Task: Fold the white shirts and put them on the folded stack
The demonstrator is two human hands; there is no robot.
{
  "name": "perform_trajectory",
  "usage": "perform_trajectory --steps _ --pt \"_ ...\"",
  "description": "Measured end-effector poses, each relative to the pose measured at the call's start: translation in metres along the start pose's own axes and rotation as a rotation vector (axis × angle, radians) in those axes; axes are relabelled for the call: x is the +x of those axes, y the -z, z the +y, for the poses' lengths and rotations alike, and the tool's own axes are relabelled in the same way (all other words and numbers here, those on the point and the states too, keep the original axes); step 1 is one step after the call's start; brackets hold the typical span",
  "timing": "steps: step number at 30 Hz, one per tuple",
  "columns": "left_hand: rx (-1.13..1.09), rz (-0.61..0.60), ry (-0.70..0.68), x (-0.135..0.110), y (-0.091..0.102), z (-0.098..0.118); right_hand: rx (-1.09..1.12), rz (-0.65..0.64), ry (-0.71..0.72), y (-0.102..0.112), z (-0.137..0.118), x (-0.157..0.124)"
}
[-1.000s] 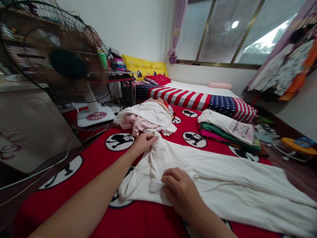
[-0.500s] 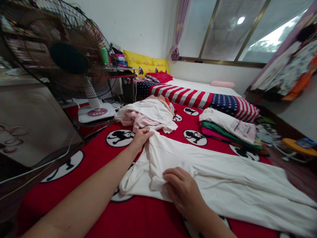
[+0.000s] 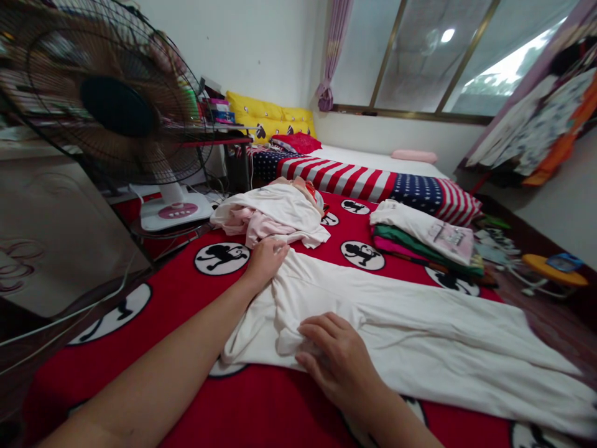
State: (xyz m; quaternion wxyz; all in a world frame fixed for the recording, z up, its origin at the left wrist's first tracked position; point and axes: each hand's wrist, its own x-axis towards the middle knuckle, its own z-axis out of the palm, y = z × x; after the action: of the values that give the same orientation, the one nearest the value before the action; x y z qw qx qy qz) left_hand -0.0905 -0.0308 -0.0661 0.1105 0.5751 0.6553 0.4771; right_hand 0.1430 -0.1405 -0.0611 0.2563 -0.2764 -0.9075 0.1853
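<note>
White trousers (image 3: 420,330) lie stretched across the red blanket with the monkey print, waist end at the left and legs running off to the right. My left hand (image 3: 268,258) is closed on the far corner of the waist end, its fingertips partly hidden from me. Nearer to me, my right hand (image 3: 338,358) curls over the trousers' front part, a bunched fold of the cloth between thumb and fingers. Just beyond my left hand sits a loose heap of white and pink clothes (image 3: 280,211).
A stack of folded clothes (image 3: 424,233) lies at the right, a white top uppermost. An electric fan (image 3: 175,205) stands at the left by a cabinet (image 3: 60,236). Behind is a bed with a flag-pattern cover (image 3: 345,177). A yellow stool (image 3: 555,269) stands at the far right.
My left hand has turned slightly over the waist corner, and the cloth there lies lower and flatter. My right hand stays at nearly the same spot. The whole view has shifted a little.
</note>
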Motion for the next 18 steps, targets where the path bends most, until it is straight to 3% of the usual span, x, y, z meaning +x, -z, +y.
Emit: perform_trajectory --steps 5,9,14,15,18 --pt "0.173 0.08 0.041 0.004 0.009 -0.006 -0.006 -0.008 -0.011 -0.001 0.001 0.0" --pt "0.272 0.046 0.024 0.001 0.013 -0.007 -0.013 0.001 0.019 -0.003 0.004 0.0" --pt "0.196 0.106 -0.296 -0.005 0.019 0.008 -0.037 0.215 0.097 -0.001 0.0 -0.003" --pt "0.13 0.03 -0.367 -0.006 0.02 0.011 -0.05 0.264 0.107 0.0 -0.001 -0.003" --pt "0.09 -0.386 -0.455 -0.01 0.019 0.011 -0.099 0.355 0.096 0.008 0.005 -0.006"
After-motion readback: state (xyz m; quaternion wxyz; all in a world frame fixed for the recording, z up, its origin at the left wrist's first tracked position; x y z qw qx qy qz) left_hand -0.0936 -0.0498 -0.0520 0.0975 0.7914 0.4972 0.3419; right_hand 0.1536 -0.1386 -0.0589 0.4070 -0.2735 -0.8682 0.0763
